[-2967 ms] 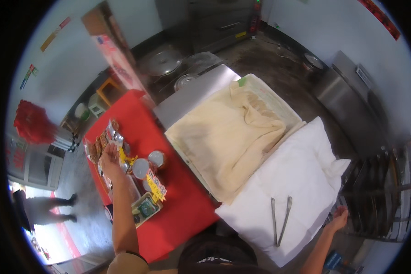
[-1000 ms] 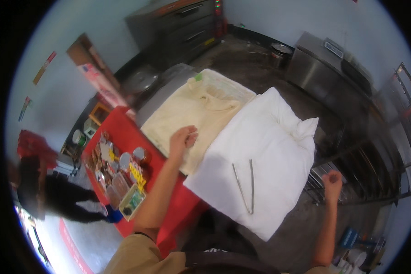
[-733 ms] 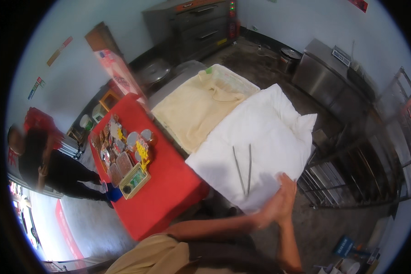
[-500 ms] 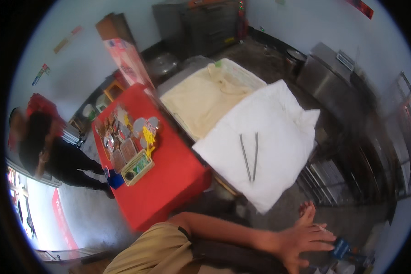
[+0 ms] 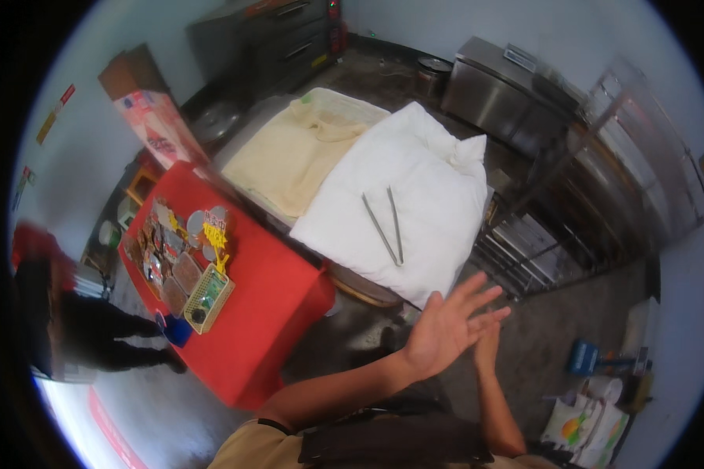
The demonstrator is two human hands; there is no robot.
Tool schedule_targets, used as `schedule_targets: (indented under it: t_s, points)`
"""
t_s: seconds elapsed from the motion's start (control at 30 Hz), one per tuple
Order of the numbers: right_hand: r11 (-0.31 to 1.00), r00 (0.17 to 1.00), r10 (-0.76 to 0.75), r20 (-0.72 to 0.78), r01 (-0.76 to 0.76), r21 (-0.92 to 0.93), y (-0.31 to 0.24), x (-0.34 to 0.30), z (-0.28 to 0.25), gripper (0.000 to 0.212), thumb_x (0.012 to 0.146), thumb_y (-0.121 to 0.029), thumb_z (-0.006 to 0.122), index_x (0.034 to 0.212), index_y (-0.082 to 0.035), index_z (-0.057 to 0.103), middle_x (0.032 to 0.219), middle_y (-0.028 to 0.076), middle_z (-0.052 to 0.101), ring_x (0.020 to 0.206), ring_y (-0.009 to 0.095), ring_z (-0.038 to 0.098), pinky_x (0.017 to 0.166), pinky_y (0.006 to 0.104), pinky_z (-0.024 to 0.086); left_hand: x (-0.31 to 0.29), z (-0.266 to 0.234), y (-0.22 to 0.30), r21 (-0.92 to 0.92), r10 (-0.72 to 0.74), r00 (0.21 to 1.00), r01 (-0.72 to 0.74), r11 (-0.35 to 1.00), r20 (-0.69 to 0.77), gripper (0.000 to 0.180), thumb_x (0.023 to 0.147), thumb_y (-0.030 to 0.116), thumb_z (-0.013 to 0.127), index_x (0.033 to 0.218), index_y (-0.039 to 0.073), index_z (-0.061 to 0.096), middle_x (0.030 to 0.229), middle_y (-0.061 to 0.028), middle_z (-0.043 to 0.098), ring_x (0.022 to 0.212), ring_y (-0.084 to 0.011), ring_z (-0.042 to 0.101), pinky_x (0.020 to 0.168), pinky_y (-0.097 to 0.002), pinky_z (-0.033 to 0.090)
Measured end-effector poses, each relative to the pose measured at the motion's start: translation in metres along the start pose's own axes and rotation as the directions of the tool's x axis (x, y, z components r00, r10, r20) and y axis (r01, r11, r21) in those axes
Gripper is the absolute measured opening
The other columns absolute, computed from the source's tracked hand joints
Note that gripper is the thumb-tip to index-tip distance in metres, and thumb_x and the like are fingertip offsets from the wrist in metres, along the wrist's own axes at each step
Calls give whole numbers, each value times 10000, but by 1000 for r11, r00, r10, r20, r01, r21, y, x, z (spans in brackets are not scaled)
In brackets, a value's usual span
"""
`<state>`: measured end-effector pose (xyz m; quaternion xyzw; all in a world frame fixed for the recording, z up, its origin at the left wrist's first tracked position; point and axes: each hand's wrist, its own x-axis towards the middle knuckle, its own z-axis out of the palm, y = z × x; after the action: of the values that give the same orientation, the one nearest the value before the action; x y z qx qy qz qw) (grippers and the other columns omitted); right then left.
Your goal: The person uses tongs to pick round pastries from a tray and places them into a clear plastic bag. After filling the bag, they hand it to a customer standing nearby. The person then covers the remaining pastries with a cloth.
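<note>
My left hand (image 5: 448,327) is raised with its fingers stretched and spread, holding nothing. It partly covers my right hand (image 5: 487,341), whose fingers are mostly hidden; I cannot tell whether the two hands touch. Just beyond them a thick white quilt (image 5: 438,172) lies over a low stand. On the quilt rest metal tongs (image 5: 397,234), their arms apart, touched by neither hand. Left of the quilt, a cream cloth (image 5: 289,160) is spread over a pale tray (image 5: 368,112).
A red-covered table (image 5: 270,289) at the left carries packaged food (image 5: 184,273), yellow signs (image 5: 217,234) and a small basket (image 5: 219,301). A person (image 5: 78,320) stands beyond it. A metal rack (image 5: 540,242) and steel cabinet (image 5: 485,82) are at the right; bags (image 5: 583,426) lie lower right.
The view has turned right, so the table and quilt sit further left. My hands have come up and left, nearer the quilt, and my right forearm now shows.
</note>
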<state>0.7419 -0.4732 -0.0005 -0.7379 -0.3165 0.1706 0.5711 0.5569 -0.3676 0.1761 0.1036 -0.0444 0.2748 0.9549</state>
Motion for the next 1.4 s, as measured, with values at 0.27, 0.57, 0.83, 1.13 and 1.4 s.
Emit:
schedule_targets:
  t_s: [0.27,0.57,0.83,1.13,1.4]
  points:
    - [272,941,-227,251,-186,944,-216,38,-10,699,1094,-585,355,1470,-27,544,1408,157,568,1299,296,560,1112,471,437,5,-137,-22,739,100,844,-397,-545,527,747,888,375,734,1524,67,492,1602,-186,433,1490,-373,412,1210,-563,327]
    - [418,629,609,483,-772,478,76,102,42,398,1045,-379,538,1252,-59,653,1124,96,689,1013,282,666,967,465,517,-21,-244,90,936,963,126,294,192,-237,448,988,189,637,1378,-5,530,1244,-123,603,1149,-250,585,1034,-386,478]
    - [184,319,497,807,-948,261,-27,106,82,705,1045,-524,470,1555,-42,397,1548,169,486,1409,368,470,1190,530,336,-20,-261,216,626,663,118,-244,741,-739,533,1065,435,480,1423,42,514,1385,-134,603,1273,-306,579,1145,-443,428]
    - [295,459,389,799,-884,364,-22,102,95,713,1062,-473,525,1585,-21,349,1578,149,469,1408,317,498,1179,475,375,14,-240,231,418,523,222,-388,821,-823,596,1075,406,447,1524,16,427,1505,-169,539,1399,-346,497,1186,-501,390]
    - [479,496,754,430,-864,156,-61,83,119,684,958,-344,740,1476,13,472,1390,149,626,1288,277,600,1116,425,456,-21,-257,219,443,459,414,-139,886,-786,563,1075,264,528,1561,63,326,1376,-133,580,1285,-321,572,1075,-503,491]
